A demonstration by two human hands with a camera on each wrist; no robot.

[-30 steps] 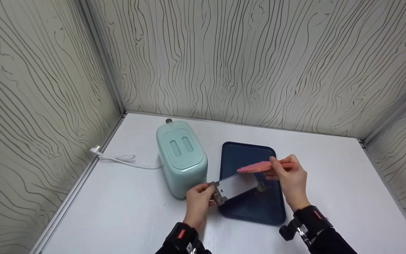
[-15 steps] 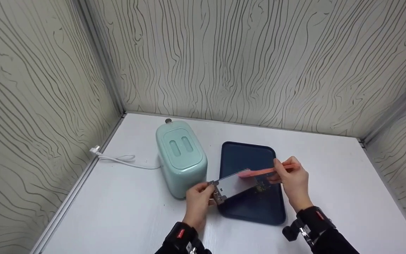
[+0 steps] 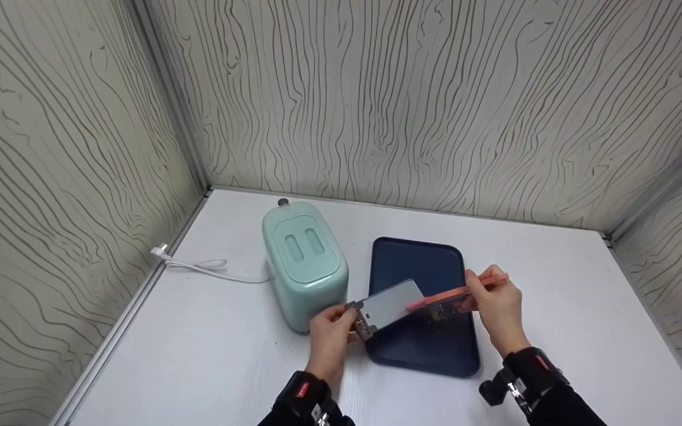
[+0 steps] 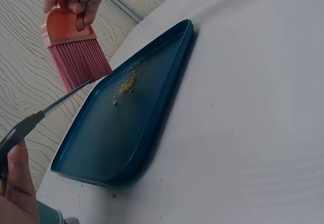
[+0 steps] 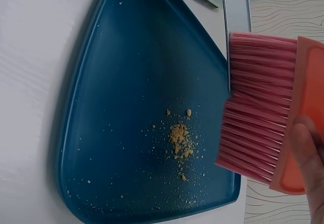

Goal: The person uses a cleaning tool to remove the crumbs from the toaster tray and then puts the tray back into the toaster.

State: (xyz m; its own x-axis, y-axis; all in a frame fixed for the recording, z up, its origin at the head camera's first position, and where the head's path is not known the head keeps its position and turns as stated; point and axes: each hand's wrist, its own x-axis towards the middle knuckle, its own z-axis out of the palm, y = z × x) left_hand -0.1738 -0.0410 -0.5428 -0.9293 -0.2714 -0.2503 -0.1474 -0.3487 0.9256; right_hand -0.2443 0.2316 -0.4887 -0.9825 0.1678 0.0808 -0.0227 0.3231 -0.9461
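Tabletop (image 3: 572, 284) below, brush (image 3: 444, 296) juts leftward from right grip (image 3: 499, 305).

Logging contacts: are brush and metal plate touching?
Touching. The right wrist view shows the brush bristles meeting the metal plate, split apart at its end.

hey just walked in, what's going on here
A person is working at a white table. The left hand holds a flat metal plate by its dark end, over a blue tray. The right hand grips a pink brush, its bristles at the plate's edge. Yellowish crumbs lie in the tray, and a mint-green appliance stands beside it.
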